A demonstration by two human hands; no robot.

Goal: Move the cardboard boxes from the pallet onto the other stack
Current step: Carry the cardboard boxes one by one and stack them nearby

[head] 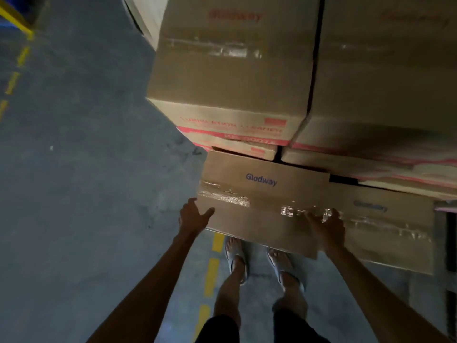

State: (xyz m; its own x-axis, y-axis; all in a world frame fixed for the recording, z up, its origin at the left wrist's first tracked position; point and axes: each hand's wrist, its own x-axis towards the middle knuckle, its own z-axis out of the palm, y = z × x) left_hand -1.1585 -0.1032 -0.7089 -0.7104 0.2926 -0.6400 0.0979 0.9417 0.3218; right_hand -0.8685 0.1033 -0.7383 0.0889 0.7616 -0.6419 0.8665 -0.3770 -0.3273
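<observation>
A taped cardboard box (262,194) with a blue "Glodway" print lies low in front of me, over my feet. My left hand (194,216) is at its left edge, fingers spread, thumb on the top face. On the box's right part rests my right hand (327,227), fingers lying loosely over the tape. A second blue-print box (390,224) sits beside it on the right. Behind them rises a taller stack of boxes (235,78) with red print.
Grey concrete floor (86,169) stretches to the left with a dashed yellow line (211,276) running under my feet. A yellow rack post (17,18) stands at the far top left. More stacked boxes (385,70) fill the right side.
</observation>
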